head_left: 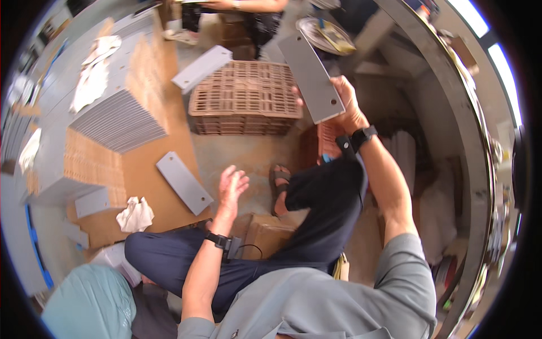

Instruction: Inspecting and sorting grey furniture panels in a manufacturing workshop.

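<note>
My right hand grips a flat grey rectangular panel by its lower end, holding it tilted up beside the crate. The panel has a small hole near each end. My left hand is empty, its fingers apart, over the floor in front of my knees. Left of that hand, a similar grey panel lies on the brown board. Another grey panel rests slanted across the left corner of an upside-down-looking brown plastic crate.
Stacks of grey panels stand on the board at left, with white cloths around. A red crate sits by my right knee, a cardboard box between my legs. A metal beam curves along the right. Another person's arm shows beyond the crate.
</note>
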Demonstrator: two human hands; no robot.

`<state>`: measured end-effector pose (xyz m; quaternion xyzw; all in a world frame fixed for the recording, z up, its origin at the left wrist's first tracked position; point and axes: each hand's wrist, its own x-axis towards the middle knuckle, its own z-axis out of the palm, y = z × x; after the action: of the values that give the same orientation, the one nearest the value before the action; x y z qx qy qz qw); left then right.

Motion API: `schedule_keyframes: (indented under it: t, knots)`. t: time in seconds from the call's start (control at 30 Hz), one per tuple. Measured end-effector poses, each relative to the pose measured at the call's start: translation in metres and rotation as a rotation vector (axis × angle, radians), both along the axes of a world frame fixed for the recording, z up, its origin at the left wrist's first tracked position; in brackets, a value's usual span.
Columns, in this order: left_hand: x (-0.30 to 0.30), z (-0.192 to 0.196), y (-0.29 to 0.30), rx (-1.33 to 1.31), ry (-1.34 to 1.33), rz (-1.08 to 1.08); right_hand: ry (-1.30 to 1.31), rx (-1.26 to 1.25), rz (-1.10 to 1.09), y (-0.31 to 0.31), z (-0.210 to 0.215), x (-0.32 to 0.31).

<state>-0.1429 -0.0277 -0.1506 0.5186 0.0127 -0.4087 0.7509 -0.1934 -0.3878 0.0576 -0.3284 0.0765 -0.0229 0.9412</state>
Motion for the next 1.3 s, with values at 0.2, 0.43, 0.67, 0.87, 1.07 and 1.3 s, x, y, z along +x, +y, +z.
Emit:
schedule_keyframes:
  t: [0.2,0.43,0.67,0.87,1.07,1.3]
  knots:
    - [0.003,-0.001,0.013,0.059,-0.008,0.011,0.256,-0.610,-0.311,-0.026,0.031,-0.128]
    - [0.016,-0.054,0.041,0.375,-0.354,0.064,0.578,-1.001,-0.631,-0.062,-0.088,-0.260]
    - [0.043,-0.068,0.068,1.310,-0.765,0.124,0.868,-1.629,-0.473,-0.116,-0.231,-0.325]
    - [0.038,-0.083,0.056,1.475,-0.569,0.203,0.628,-1.539,-0.801,-0.137,-0.164,-0.284]
    - [0.033,-0.102,0.089,1.435,-0.580,0.372,0.335,-1.382,-0.671,-0.085,-0.046,-0.150]
    - [0.021,-0.073,0.068,0.653,-0.504,0.685,0.083,-1.398,0.019,0.120,0.009,0.007]
